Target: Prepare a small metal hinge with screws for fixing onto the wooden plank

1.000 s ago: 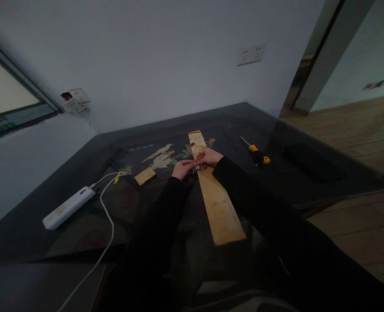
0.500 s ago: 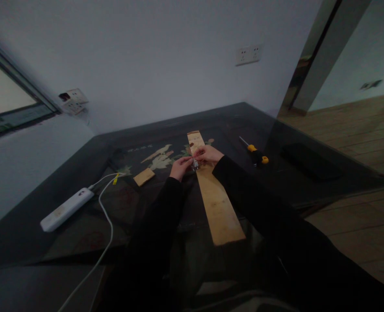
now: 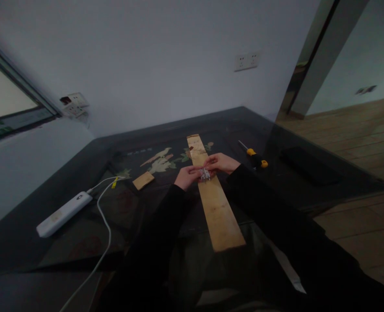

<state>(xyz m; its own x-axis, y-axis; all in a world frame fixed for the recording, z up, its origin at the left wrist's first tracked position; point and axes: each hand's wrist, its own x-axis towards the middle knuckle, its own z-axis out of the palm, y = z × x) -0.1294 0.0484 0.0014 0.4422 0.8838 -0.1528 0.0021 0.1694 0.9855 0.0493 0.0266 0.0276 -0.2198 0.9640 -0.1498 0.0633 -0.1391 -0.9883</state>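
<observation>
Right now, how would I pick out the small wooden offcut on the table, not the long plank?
Start at the long wooden plank running down the dark table. Look to its left, past the left hand, toward the white cable. The small wooden offcut lies flat there, short and alone, untouched.

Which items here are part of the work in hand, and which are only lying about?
In hand: left hand and right hand pinch a small metal piece on the long wooden strip.

Lying about: screwdriver, small wood block, white power bank, white cable.
</observation>
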